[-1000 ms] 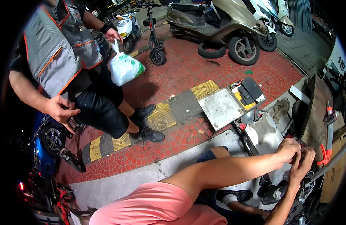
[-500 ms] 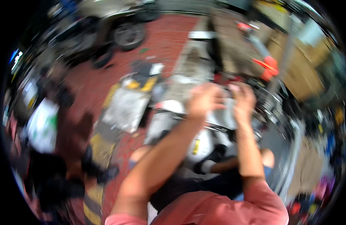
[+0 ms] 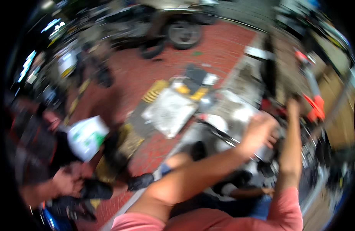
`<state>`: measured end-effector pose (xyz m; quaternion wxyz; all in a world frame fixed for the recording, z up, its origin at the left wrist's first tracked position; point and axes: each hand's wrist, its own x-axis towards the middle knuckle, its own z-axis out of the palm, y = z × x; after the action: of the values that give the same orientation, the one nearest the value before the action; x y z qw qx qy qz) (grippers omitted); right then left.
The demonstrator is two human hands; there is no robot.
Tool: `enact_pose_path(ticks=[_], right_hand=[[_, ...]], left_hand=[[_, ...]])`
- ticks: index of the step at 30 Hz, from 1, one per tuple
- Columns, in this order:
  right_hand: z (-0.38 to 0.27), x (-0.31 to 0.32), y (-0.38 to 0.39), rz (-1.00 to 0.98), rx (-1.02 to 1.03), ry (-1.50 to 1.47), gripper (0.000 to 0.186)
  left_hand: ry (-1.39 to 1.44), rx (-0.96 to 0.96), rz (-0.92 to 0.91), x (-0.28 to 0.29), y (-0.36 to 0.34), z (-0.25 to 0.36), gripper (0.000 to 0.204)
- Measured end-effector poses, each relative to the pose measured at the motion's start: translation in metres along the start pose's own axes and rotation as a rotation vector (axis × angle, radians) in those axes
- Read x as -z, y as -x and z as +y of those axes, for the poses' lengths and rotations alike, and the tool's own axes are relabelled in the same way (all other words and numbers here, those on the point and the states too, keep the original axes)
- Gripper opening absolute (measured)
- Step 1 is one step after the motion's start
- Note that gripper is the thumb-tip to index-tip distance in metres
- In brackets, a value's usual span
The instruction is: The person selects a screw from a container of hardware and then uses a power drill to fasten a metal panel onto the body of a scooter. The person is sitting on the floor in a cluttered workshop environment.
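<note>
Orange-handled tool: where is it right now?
In the head view, the orange-handled tool is in the upper right, just right of the person's right hand and left of the brown cardboard box.

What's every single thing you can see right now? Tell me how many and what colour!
Scooter: 1, brownish, top middle
Loose tyre: 1, black, beside the scooter's wheel
Paving: 1 area, red, behind the panel
Speed bump: 1, yellow and dark grey, left of the panel
Flat panel: 1, whitish grey, middle
Plastic bag: 1, white and green, left
Other person: 1, dark clothing, left edge
Board: 1, brown, upper right
Caulking-gun-like tool: 1, orange and grey, right
Cardboard box: 1, brown, right edge
Metal parts: too blurred to count, dark and silvery, near the hands
Sleeves: 2, pink, bottom
Left hand: 1, bare, right of middle
Right hand: 1, bare, by the board
</note>
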<state>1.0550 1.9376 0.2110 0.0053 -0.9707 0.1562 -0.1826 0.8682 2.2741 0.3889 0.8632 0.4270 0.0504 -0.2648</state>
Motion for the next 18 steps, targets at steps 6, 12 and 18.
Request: enact_pose_path(ticks=[6, 12, 18], right_hand=[[0.047, -0.030, -0.031, -0.130, -0.381, -0.072, 0.060], [0.043, -0.043, -0.029, 0.037, -0.168, -0.212, 0.057], [0.095, -0.006, -0.030, 0.064, -0.140, -0.328, 0.050]], left_hand=[[-0.052, -0.031, 0.015, -0.017, -0.019, -0.006, 0.018], [-0.043, -0.060, 0.081, -0.004, -0.019, 0.007, 0.020], [-0.088, -0.088, -0.009, -0.038, -0.054, 0.008, 0.021]])
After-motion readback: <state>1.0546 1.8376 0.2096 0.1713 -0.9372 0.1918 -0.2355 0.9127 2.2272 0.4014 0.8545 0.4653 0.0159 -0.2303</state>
